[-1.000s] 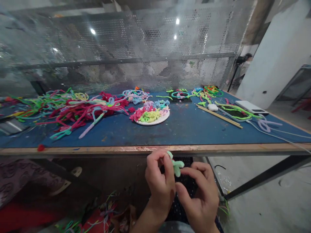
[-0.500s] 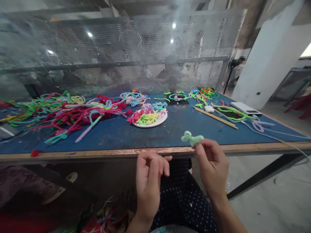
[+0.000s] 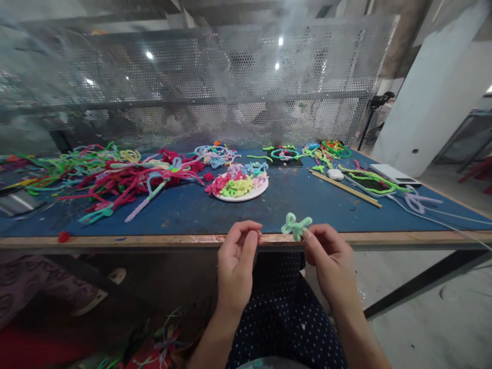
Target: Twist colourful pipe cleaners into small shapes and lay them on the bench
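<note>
While the right hand (image 3: 331,256) pinches a mint-green pipe-cleaner bow (image 3: 295,226) between thumb and fingertips, the grip covers the bow's lower tail, so its full shape can't be read. The bow sits just above the near wooden edge of the blue table (image 3: 292,205), fuzzy chenille, looped lobes. Left hand (image 3: 237,259) is beside it, also at that edge, fingers curled narrow with tips nearly meeting, holding nothing that I can make out.

Further onto the table from the bow: white round plate (image 3: 246,195) heaped with small pink, yellow-green and lilac fuzzy pieces; individual shapes too small to tell. Left of the plate, tangled pile of long pipe cleaners (image 3: 115,177), mostly red, pink and green, cut off at the frame edge. Right of the plate, two thin wooden sticks (image 3: 346,188) lying parallel. Behind the table, perforated metal screen (image 3: 230,87) under hazy plastic sheet; whatever's behind is blurred. Dark dotted fabric on the lap below the hands.
</note>
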The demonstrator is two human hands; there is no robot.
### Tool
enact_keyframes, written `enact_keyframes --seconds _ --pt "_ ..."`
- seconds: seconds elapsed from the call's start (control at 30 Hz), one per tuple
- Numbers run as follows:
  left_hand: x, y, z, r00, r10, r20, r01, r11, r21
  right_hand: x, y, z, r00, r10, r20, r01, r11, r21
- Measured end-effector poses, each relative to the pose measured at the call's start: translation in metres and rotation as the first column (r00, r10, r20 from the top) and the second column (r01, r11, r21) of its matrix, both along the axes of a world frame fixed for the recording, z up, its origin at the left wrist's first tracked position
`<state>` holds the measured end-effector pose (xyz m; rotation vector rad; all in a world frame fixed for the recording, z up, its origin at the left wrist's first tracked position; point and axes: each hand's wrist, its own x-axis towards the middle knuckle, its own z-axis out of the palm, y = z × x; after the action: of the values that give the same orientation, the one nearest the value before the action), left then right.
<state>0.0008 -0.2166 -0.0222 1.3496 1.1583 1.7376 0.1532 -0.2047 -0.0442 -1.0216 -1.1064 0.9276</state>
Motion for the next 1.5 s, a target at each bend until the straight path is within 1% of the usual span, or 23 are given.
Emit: enact_keyframes --seconds 0.07,0.17,0.27,0.37,0.47,0.57,0.67,0.73,0.83,0.97,1.0,1.07,1.17,1.2,1.23,1.27,1.33,1.37,1.4,1.43,1.5 --pt "0.002 0.001 0.004 0.998 -0.039 -0.048 0.039 0.999 -0.021 -0.001 -0.003 0.001 1.000 0.006 0.010 -0.006 1.000 -0.002" --pt "0.007 0.004 0.007 0.985 -0.123 -0.118 0.113 0.989 -0.091 -0.002 -0.009 0.004 0.998 0.030 0.051 -0.030 1.000 0.006" --pt "0.012 0.007 0.007 0.987 -0.111 -0.115 0.093 0.985 -0.148 -0.004 -0.014 0.007 0.996 0.060 0.067 -0.063 0.997 0.033" --pt "0.014 0.008 0.004 0.997 -0.068 -0.034 0.061 0.981 -0.183 -0.003 -0.017 0.009 0.995 0.082 0.063 -0.084 0.996 0.042" --pt "0.014 0.007 0.003 0.995 -0.073 0.071 0.086 0.975 -0.203 0.000 -0.019 0.010 0.991 0.110 0.070 -0.114 0.992 0.056" --pt "0.014 0.008 0.004 0.972 -0.105 0.211 0.153 0.961 -0.229 0.002 -0.020 0.009 0.987 0.137 0.080 -0.142 0.988 0.062" --pt "0.014 0.009 0.005 0.926 -0.154 0.345 0.250 0.935 -0.253 0.002 -0.020 0.007 0.987 0.124 0.103 -0.131 0.989 0.065" --pt "0.014 0.010 0.004 0.905 -0.188 0.381 0.302 0.915 -0.267 0.002 -0.020 0.008 0.989 0.101 0.108 -0.110 0.991 0.076" --pt "0.015 0.010 0.001 0.891 -0.230 0.390 0.352 0.894 -0.276 0.001 -0.021 0.010 0.988 0.084 0.127 -0.096 0.991 0.093" --pt "0.015 0.008 -0.003 0.883 -0.256 0.394 0.376 0.888 -0.265 -0.001 -0.023 0.013 0.981 0.115 0.156 -0.130 0.987 0.092" --pt "0.015 0.008 -0.003 0.869 -0.264 0.417 0.393 0.882 -0.259 -0.001 -0.024 0.013 0.979 0.128 0.157 -0.143 0.986 0.090" --pt "0.016 0.006 -0.002 0.810 -0.295 0.507 0.464 0.851 -0.245 -0.002 -0.026 0.012 0.978 0.148 0.149 -0.163 0.982 0.096" --pt "0.016 0.004 0.000 0.691 -0.340 0.638 0.590 0.775 -0.226 0.000 -0.028 0.010 0.976 0.197 0.097 -0.207 0.973 0.102" --pt "0.016 0.003 0.000 0.639 -0.354 0.682 0.636 0.743 -0.210 0.002 -0.028 0.009 0.972 0.225 0.074 -0.232 0.968 0.099" --pt "0.015 0.003 0.000 0.573 -0.366 0.733 0.683 0.708 -0.181 0.004 -0.028 0.008 0.966 0.254 0.053 -0.258 0.961 0.095" --pt "0.014 0.002 0.000 0.485 -0.371 0.792 0.730 0.670 -0.133 0.007 -0.028 0.006 0.958 0.283 0.039 -0.286 0.954 0.093" --pt "0.010 0.002 -0.002 0.281 -0.352 0.893 0.796 0.606 -0.012 0.013 -0.026 0.005 0.943 0.331 0.035 -0.333 0.938 0.099" --pt "0.008 0.002 -0.002 0.198 -0.334 0.922 0.806 0.590 0.041 0.017 -0.025 0.005 0.935 0.354 0.035 -0.355 0.929 0.107" --pt "0.005 0.002 -0.003 0.143 -0.316 0.938 0.805 0.588 0.075 0.020 -0.025 0.005 0.926 0.376 0.032 -0.378 0.920 0.109" --pt "0.003 0.003 -0.004 0.105 -0.299 0.949 0.800 0.592 0.098 0.024 -0.024 0.006 0.920 0.391 0.020 -0.391 0.915 0.100" --pt "0.000 0.004 -0.003 0.070 -0.274 0.959 0.778 0.617 0.120 0.030 -0.024 0.009 0.921 0.388 -0.034 -0.387 0.921 0.047"
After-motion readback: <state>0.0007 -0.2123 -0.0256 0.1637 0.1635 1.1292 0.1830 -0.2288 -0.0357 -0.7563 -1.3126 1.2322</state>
